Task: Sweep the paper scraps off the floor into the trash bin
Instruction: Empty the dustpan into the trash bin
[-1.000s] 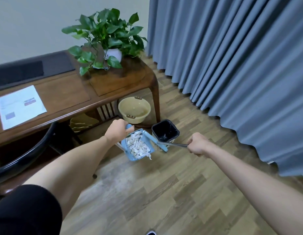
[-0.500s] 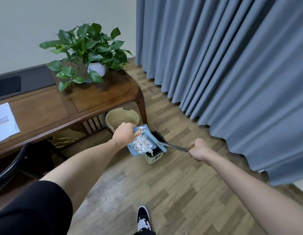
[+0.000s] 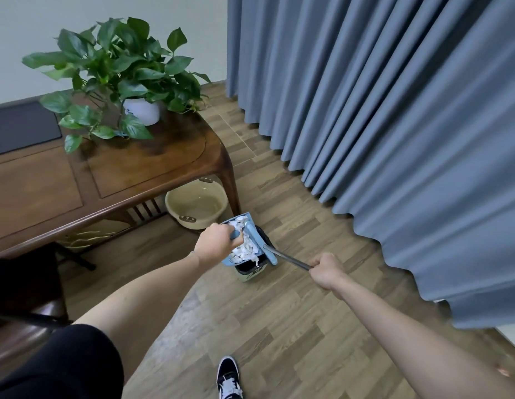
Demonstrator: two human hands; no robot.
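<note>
Left hand (image 3: 214,243) grips the tilted dustpan (image 3: 239,243) over the trash bin (image 3: 250,270), spilling paper scraps (image 3: 244,249). Right hand (image 3: 327,270), at 3 o'clock, clenches the broom (image 3: 282,256) handle, steadying the load.

Blue dustpan (image 3: 252,226) w/ white scraps (image 3: 244,249) by left hand (image 3: 214,244); black-lined bin (image 3: 250,270) below. Grey-blue curtain (image 3: 394,125) beyond right hand (image 3: 327,270). Wood-grain floor (image 3: 279,326).

Two hands (image 3: 214,245), one dustpan (image 3: 252,227), one broom (image 3: 285,257), one trash bin (image 3: 250,272), one basin (image 3: 196,203), one potted plant (image 3: 118,73)
</note>
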